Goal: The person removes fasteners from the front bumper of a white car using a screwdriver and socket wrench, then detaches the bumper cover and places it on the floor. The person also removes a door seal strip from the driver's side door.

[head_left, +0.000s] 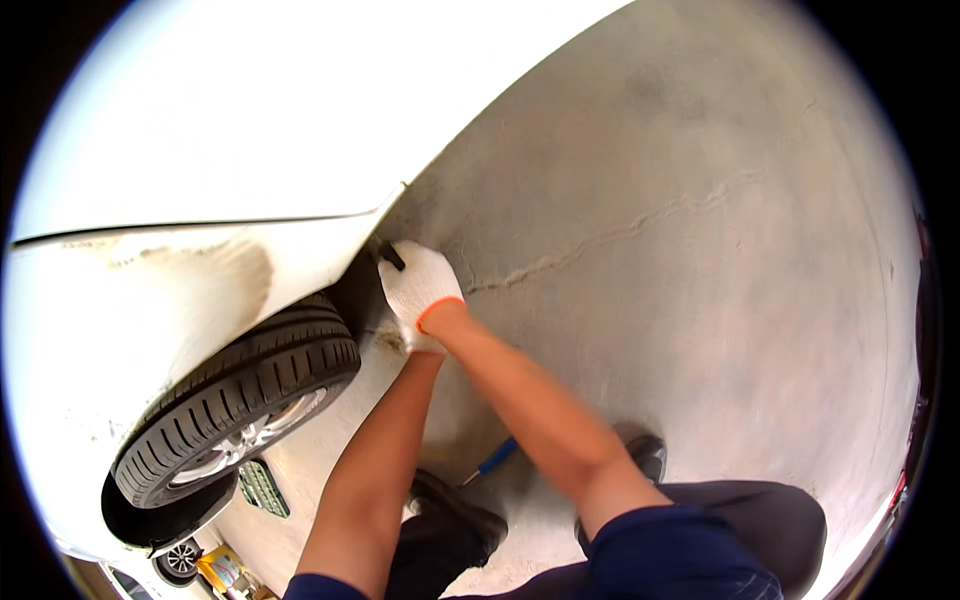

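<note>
My right hand [420, 287], in a white knit glove with an orange cuff, grips a dark tool [393, 257] at the lower edge of the white car body [300, 262], just ahead of the wheel well. Behind and below it, my left hand [418, 338], also gloved in white, is mostly hidden, so its fingers cannot be seen. Left of both hands is the car's black tyre [240, 390] with a silver rim, under a panel with brownish grime.
A blue-handled screwdriver [495, 457] lies on the concrete floor [680, 300] between my shoes. A green case [262, 488] of small parts lies beside the tyre. At the lower left are another wheel [178, 562] and a yellow container [222, 572].
</note>
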The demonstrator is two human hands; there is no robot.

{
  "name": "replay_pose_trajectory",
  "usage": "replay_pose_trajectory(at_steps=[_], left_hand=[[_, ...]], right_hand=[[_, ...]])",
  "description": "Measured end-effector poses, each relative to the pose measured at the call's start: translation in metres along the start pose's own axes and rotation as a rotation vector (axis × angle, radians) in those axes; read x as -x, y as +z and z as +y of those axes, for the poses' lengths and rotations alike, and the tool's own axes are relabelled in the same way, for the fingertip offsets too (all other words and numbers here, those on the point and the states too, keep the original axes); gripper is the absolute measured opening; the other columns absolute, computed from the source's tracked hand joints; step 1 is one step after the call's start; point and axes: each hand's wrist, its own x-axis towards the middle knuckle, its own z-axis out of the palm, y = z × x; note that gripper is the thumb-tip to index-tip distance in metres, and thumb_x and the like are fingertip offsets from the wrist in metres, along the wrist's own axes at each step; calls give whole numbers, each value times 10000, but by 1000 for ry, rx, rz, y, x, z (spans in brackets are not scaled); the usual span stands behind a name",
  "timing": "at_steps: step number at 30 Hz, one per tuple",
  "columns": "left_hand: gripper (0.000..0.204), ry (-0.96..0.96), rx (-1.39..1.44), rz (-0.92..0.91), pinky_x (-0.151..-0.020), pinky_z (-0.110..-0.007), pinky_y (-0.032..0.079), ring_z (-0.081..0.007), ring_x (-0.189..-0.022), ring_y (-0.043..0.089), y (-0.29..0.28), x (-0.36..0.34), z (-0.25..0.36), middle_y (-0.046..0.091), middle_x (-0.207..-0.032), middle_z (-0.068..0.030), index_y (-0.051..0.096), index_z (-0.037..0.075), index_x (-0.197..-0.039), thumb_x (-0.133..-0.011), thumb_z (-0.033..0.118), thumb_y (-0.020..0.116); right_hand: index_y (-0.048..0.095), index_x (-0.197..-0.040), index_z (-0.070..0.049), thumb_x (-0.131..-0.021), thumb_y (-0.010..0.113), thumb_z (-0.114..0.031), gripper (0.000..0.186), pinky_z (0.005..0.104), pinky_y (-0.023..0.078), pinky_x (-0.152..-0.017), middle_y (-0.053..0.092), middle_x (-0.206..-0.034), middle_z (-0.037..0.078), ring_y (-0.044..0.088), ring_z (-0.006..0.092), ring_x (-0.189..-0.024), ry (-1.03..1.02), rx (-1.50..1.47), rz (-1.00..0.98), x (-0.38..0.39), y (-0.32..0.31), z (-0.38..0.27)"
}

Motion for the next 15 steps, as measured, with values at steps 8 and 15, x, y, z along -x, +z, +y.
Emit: replay_pose_trajectory(at_steps=[8,15], left_hand=[[327,-45,-751,-285,-894,-585,576,-483,-995,741,-114,31,133,774,-1010,-274,719,26,-1130,-965,290,621],[261,-52,-770,-251,-898,-586,572,-456,-1008,737,-134,33,108,765,-1027,-254,697,32,-1064,-934,258,679]], right_hand=[[686,-1257,-62,-1063,688,-295,304,353,383,-481,505,-727,-3,395,132,-530,645,-1365,-732,-21,-44,34],[640,-1200,-34,-1082,699,-275,275,266,230,-478,417,-723,-72,275,55,-529,628,-1269,-657,-13,-21,15]])
